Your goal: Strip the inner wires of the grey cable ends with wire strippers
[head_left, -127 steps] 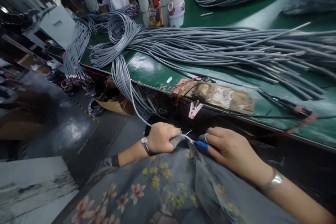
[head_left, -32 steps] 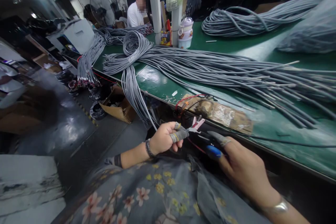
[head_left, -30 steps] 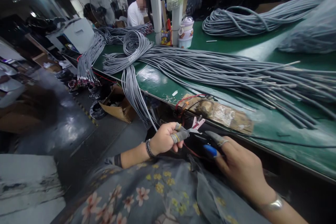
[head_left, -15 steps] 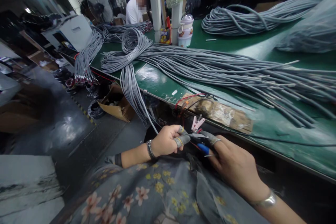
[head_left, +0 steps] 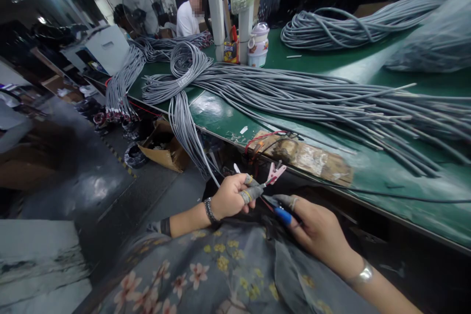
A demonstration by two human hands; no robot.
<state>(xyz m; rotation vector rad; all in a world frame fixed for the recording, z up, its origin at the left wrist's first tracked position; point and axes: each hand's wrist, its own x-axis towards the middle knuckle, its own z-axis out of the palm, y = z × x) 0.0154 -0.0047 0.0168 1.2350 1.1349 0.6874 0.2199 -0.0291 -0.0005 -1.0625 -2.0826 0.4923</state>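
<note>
My left hand is closed in a pinch on the end of a grey cable that hangs down from the green table. Grey finger cots cover its thumb and forefinger. My right hand sits just to the right, closed on a small blue-handled tool whose tip points toward the cable end. A pink clip hangs from the table edge right above both hands. Both hands are held over my lap, which is covered in flowered grey cloth.
A large bundle of grey cables lies across the table and drapes over its front edge. A taped cardboard pad with red wires lies at the edge. A coiled cable pile, a jar, a person in white and a floor box are behind.
My left hand lifted the cable end slightly toward the pink clip. My right hand with the blue tool drew back a little from the left after closing in half a second ago.
</note>
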